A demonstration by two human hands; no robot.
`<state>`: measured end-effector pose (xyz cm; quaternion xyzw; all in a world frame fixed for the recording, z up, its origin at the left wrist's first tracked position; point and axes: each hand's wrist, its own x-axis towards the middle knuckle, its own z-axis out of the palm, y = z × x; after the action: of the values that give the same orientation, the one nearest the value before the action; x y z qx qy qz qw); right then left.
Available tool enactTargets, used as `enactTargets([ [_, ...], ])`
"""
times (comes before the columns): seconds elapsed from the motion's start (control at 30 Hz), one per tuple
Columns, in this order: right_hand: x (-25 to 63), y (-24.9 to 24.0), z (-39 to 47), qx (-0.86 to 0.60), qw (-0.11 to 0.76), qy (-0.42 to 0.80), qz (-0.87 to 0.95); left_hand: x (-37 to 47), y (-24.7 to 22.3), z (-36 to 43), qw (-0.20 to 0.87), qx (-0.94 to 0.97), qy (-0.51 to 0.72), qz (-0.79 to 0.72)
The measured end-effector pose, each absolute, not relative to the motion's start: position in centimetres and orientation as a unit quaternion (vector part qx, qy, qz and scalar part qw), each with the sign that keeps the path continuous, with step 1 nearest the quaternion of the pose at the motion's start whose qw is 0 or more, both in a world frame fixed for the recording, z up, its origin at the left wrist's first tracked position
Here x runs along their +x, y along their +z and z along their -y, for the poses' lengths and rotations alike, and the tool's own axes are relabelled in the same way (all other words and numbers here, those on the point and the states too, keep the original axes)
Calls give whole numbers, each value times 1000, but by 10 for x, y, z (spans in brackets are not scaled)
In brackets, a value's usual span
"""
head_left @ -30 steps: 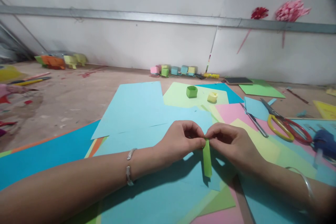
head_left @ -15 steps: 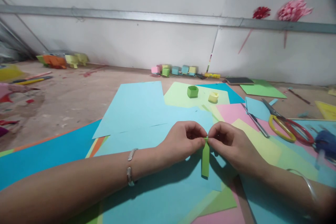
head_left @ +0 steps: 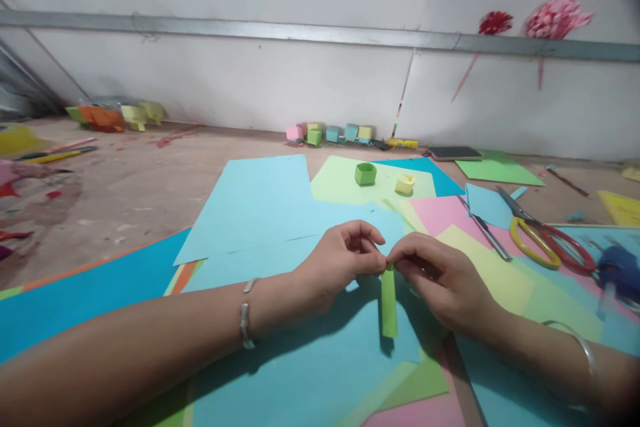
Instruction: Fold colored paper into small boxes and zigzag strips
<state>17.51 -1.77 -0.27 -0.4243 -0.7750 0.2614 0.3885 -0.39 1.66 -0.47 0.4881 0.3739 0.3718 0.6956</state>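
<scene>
At right hand [head_left: 445, 280], green strip [head_left: 389, 307] points lengthwise toward wearer.

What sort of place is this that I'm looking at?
Probably a paper-craft workspace, though whether it's a workshop, classroom or home isn't clear. Overlapping coloured sheets cover much of the work surface, scissors lie on the right, and a small green box sits farther back.

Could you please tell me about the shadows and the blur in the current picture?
Head view: shadows lie on the light blue paper below the left hand and the right hand; head view: the green strip has a readable outline; head view, right side: the dark blue object looks smeared, the scissors clearer; head view, upper right corner: dark.
</scene>
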Motion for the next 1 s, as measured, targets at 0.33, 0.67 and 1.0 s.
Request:
enactTargets([
  [0.33, 175, -1, 16, -427, 402, 146, 797, -4, -4, -16, 721, 442, 379, -375],
  [0.67, 169, -3, 18, -475, 446, 330, 683, -3, -4, -15, 716, 456, 401, -344],
  [1.0, 166, -1, 22, -496, 456, 379, 635, -2, -1, -12, 675, 494, 426, -344],
])
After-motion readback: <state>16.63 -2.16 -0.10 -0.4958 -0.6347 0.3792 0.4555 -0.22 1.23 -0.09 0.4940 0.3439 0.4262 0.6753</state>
